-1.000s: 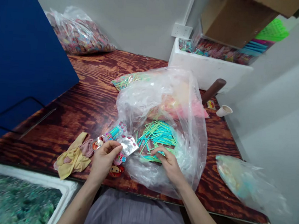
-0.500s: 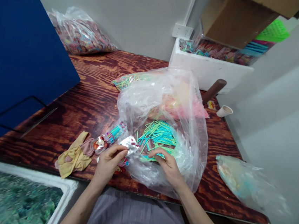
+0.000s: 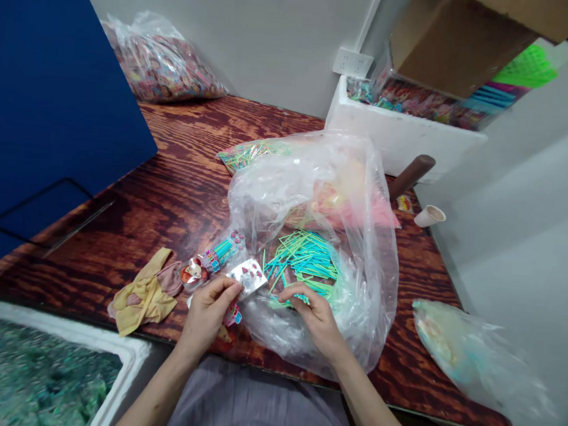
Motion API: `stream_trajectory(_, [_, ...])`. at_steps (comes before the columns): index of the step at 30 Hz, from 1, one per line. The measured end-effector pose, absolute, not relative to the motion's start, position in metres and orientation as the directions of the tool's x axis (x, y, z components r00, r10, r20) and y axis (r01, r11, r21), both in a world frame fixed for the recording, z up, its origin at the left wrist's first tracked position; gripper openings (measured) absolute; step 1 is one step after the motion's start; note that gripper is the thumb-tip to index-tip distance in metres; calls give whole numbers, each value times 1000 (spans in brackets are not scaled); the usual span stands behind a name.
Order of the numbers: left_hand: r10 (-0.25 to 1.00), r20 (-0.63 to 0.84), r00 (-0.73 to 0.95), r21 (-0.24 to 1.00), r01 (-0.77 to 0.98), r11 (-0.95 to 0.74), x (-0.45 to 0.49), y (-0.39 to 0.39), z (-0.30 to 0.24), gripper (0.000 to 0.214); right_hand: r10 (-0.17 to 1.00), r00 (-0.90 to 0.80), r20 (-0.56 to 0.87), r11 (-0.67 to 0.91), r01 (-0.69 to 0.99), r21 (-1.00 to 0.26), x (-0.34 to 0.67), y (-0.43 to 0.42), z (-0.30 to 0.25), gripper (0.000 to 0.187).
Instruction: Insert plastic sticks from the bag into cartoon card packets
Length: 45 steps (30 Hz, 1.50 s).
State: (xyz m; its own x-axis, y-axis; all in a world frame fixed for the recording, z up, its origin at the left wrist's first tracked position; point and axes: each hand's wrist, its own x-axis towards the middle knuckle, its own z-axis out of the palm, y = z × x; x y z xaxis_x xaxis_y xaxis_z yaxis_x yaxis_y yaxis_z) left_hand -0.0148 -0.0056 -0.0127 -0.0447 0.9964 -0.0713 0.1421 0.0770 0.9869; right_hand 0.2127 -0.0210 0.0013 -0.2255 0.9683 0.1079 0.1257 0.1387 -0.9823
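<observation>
My left hand pinches a small clear packet with red prints and a silvery sheen, its far corner pointing toward the sticks. In my right hand, closed fingers grip a few thin blue and green sticks, mostly hidden by the fingers. Behind it, a loose pile of blue and green sticks lies in the mouth of a large clear plastic bag. A packet filled with sticks rests left of the pile, near a packet with a red-haired cartoon figure.
Yellow and pink cloths lie near the table's front edge. A white foam box with cartons stands at the back right, near a brown post and a paper cup. A blue panel borders the left.
The small packet in my left hand has turned and now lies flatter to view, its printed face showing more. My right hand keeps its sticks close to the pile. The whole view has shifted slightly.
</observation>
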Motion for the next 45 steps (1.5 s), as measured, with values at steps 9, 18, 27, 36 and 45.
stream_trajectory(9, [993,113,40,968,220,-119,-7,-11,-8,18,982,-185,40,47,34,-998,214,-17,0,20])
stream_trajectory(18, [993,93,75,968,225,-108,0,-15,-9,18,992,-103,-73,-112,-452,-885,188,21,44,21])
stream_trajectory(27, [1000,-9,30,994,108,6,2,-21,-12,21,970,-97,-224,-235,-613,-754,171,10,39,23])
stream_trajectory(36, [997,12,73,994,110,-20,3,-25,-15,31,978,-59,-198,-193,-604,-773,165,13,48,19])
stream_trajectory(45, [991,90,101,982,158,-105,8,-27,-17,23,982,-8,-188,-175,-412,-894,163,10,50,19])
